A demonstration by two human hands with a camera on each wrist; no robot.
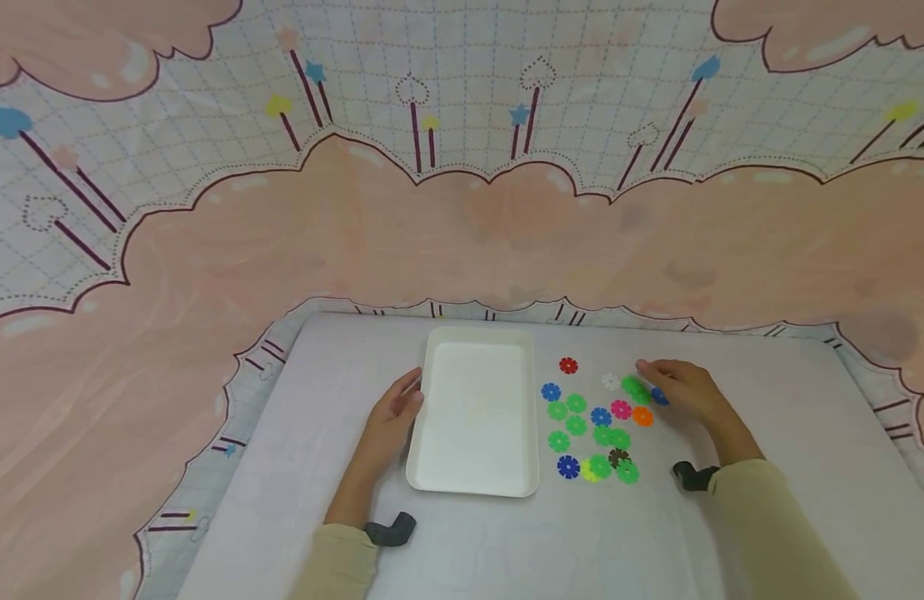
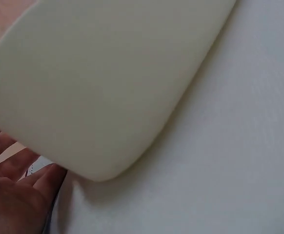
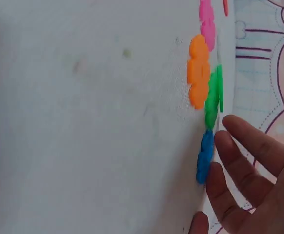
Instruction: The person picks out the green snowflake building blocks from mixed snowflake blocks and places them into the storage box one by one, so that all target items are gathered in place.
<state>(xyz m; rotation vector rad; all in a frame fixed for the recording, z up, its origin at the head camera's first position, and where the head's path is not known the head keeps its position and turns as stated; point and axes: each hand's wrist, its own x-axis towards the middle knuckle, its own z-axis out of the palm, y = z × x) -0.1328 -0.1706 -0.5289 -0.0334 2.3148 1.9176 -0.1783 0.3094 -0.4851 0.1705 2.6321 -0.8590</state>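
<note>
A white rectangular tray (image 1: 480,417) lies on the white-covered table. Beside its left wall is my left hand (image 1: 390,419), fingers relaxed and fingertips right at the rim; the left wrist view shows them close to the tray's outer side. Snowflake-shaped plastic discs, most of them green (image 1: 576,425), lie loose right of the tray. My right hand (image 1: 690,392) is at the right edge of this group, its fingers loosely spread and nothing visible between them. Nearest to its fingertips are a blue disc (image 3: 205,157), partly covered in the head view, and overlapping green discs (image 1: 636,389).
Other discs lie scattered about: a red one (image 1: 569,366), an orange one (image 1: 642,416), a pink one (image 1: 621,409), a white one (image 1: 610,381) and a brown one (image 1: 618,457). A patterned cloth (image 1: 476,233) hangs behind the table. Dark bands sit at both wrists.
</note>
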